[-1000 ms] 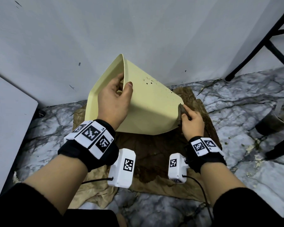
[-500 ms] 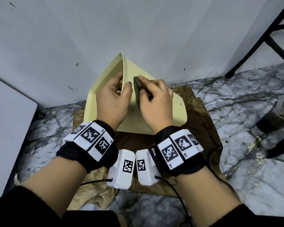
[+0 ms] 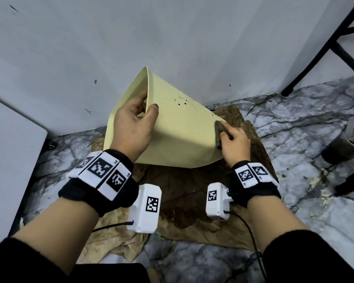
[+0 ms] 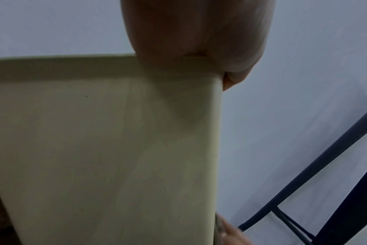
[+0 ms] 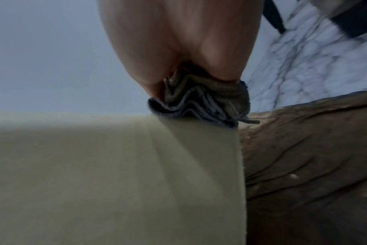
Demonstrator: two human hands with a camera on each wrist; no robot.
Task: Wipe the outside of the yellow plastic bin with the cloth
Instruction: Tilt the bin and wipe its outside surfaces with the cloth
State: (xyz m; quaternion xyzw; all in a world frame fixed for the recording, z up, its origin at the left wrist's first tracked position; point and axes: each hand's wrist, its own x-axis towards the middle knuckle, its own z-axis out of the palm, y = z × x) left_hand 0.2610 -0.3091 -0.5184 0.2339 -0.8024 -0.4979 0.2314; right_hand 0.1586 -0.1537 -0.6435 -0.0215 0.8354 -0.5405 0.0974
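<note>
The yellow bin [image 3: 178, 127] is lying tipped on the brown floor rag [image 3: 184, 193], long axis running rim-to-base. Left hand [image 3: 134, 127] is gripping the rim; right hand [image 3: 234, 142] is pinching the folded cloth [image 3: 219, 129] against the base end, nearest those dark specks [image 3: 181, 102].

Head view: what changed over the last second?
The right hand, gripping the cloth, swept from the yellow bin's base edge up to the rim, then back to the base edge. The left hand kept gripping the rim; the bin stayed tilted on the brown rag.
</note>
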